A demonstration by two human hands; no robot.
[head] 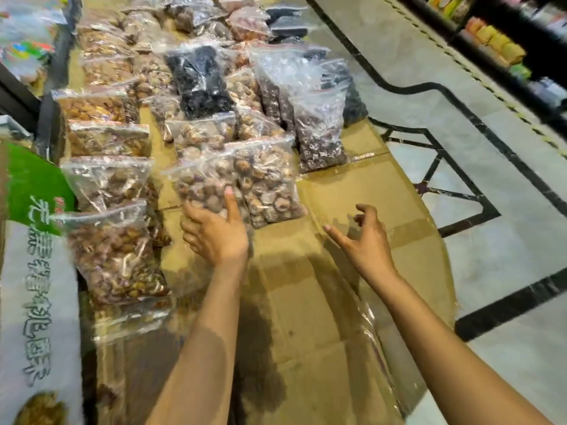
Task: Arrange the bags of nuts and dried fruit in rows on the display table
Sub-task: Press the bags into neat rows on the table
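From my seat I see the table (337,286) running away from me, its top covered in flat brown cardboard with clear tape across the seams. Clear zip bags of nuts and dried fruit lie on it in rows that begin at about mid-table and reach the far end.

My left hand (214,231) is at the near edge of the front bag (199,185), a bag of round brown pieces in the middle row. The thumb lies straight up over the top of the bag and the fingers curl at its near left corner, so the hand has hold of it. This bag overlaps the neighbouring bag (270,185) on its right, which is filled with paler, wrinkled pieces.

My right hand (362,237) hangs over bare cardboard to the right of both bags, well apart from them. Its fingers are loosely bent and spread, and it holds nothing.

On the left a column of bags with tan and reddish contents lies along the table edge; the nearest bag of that column (116,253) is just left of my left hand. Farther off, a bag of black fruit (199,81) stands out in the middle row, and a bag of dark reddish pieces (322,139) ends the right row.

A green and white sack (36,185) with printed characters lies at the near left. Pale floor tiles (460,87) with black lines lie to the right, with blurred shelves (497,47) beyond.
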